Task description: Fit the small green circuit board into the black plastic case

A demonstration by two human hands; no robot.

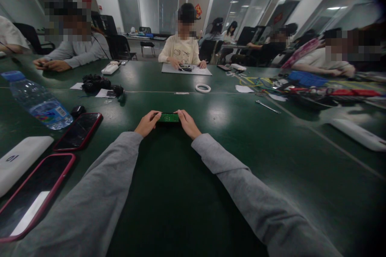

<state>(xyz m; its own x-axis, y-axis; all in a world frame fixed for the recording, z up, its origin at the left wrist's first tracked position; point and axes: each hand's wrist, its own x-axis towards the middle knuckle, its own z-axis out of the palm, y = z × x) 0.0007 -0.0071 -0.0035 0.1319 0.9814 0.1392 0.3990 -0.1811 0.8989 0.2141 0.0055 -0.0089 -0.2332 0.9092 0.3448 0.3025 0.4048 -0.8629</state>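
Grey sleeves (241,176) fill the near ground, running up from 5 and 7 o'clock to two bare hands at the centre of the green tabletop (187,192). And there's the piece in play: a green circuit board (169,117), dead centre, wide side facing us! Left hand (148,123) pinches its 9 o'clock end, thumb on the near side; right hand (188,122) mirrors it at 3. Both grips narrow, both on that board; whether its lower edge rests on the table, I can't tell.

Here's the danger: only the ends are held, so one thumb slipping would let that side drop, and uneven pressure could twist or bend it. Fingertips straying inward might catch small parts on its face.

Off at 8 o'clock, a pink-cased smartphone (31,192); at 9, a water bottle (42,102), leaning in this view, a spill risk if an elbow swings wide. White ring (203,90) at 2, metal wrench (268,107) near 3, both well apart from the fingers.
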